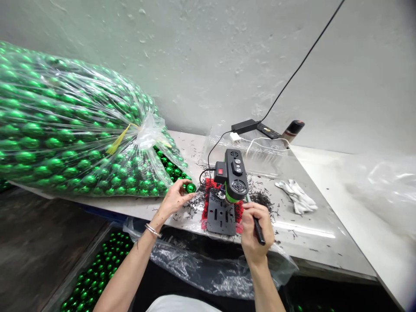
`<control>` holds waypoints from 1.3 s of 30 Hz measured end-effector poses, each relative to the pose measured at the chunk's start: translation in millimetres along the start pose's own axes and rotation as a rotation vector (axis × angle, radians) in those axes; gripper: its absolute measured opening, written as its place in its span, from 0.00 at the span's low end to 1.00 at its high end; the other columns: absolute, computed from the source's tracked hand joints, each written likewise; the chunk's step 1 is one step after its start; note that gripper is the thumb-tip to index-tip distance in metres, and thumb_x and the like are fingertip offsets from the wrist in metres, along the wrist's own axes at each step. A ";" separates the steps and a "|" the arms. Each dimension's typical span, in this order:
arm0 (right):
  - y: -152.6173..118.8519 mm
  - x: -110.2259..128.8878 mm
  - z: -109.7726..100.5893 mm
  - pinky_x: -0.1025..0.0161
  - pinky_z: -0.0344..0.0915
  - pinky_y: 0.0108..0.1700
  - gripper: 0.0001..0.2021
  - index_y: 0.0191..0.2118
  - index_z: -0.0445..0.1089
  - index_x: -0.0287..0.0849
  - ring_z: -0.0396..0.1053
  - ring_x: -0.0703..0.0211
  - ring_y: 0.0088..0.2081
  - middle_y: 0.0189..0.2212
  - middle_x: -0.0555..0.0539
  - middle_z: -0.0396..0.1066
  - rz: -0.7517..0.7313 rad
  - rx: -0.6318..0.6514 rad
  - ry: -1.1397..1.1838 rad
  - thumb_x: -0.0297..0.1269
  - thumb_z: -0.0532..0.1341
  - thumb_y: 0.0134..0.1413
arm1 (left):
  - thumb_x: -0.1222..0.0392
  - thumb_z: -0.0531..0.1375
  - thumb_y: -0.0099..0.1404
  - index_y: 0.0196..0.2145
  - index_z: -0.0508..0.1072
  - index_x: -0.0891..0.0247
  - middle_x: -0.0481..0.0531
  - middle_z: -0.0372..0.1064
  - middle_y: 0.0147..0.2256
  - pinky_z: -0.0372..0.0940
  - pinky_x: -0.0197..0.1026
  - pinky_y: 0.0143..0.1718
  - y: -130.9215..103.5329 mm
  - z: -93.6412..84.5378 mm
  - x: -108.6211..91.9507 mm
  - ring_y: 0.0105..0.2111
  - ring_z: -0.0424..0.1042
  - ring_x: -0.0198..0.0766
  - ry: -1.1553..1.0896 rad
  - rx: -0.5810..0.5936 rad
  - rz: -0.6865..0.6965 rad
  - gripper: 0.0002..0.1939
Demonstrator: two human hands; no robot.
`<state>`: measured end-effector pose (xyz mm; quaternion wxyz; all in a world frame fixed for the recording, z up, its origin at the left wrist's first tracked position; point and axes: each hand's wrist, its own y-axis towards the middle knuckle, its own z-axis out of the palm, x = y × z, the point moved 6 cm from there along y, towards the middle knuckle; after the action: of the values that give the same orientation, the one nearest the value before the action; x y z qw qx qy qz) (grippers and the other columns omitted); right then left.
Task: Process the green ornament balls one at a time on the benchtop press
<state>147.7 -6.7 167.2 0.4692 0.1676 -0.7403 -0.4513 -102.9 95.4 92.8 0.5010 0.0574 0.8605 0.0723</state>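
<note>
My left hand (177, 198) pinches a shiny green ball (191, 187) between thumb and fingers, beside the mouth of a big clear plastic bag (150, 132) full of such balls. My right hand (258, 225) is wrapped around a slim black-handled tool (259, 232). A thin pale part of it shows above the fist, but its tip I cannot make out. Between my hands stands a small black machine (236, 173) with round vents, buttons and a red switch. Its slotted black base plate (221, 216) rests on a red sheet (205, 212).
Small black scraps (261, 201) litter the metal table (302, 236). White gloves (296, 196) lie at the right. Behind are a clear plastic tray (264, 158), a power adapter (244, 126) and a dark-capped bottle (294, 130). More green balls (97, 268) fill a lined container below left.
</note>
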 end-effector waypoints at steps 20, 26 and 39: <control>0.2 -1.7 0.2 0.61 0.65 0.37 0.09 0.31 0.67 0.43 0.71 0.59 0.37 0.32 0.48 0.71 0.032 0.003 -0.023 0.26 0.55 0.62 | 0.65 0.72 0.53 0.31 0.76 0.67 0.51 0.76 0.30 0.69 0.35 0.36 -52.1 69.7 1.6 0.30 0.74 0.34 -1.269 0.015 -0.670 0.09; 0.0 -2.3 -0.2 0.61 0.65 0.38 0.09 0.31 0.67 0.43 0.71 0.60 0.37 0.33 0.49 0.72 0.036 0.011 -0.035 0.26 0.55 0.62 | 0.67 0.57 0.71 0.32 0.75 0.71 0.59 0.77 0.34 0.72 0.34 0.35 -58.0 84.2 0.7 0.33 0.78 0.35 -1.622 -0.017 -0.885 0.09; -0.1 -3.2 -1.0 0.60 0.66 0.38 0.08 0.31 0.67 0.43 0.71 0.59 0.36 0.32 0.48 0.72 0.030 0.011 -0.042 0.27 0.56 0.62 | 0.61 0.62 0.66 0.38 0.75 0.66 0.56 0.78 0.39 0.73 0.35 0.40 -56.5 92.6 7.0 0.37 0.77 0.35 -1.615 0.039 -0.781 0.06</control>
<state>150.2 -5.2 165.5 0.4592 0.1496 -0.7550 -0.4436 -27.3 47.3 31.4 0.9414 -0.1978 0.2053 -0.1802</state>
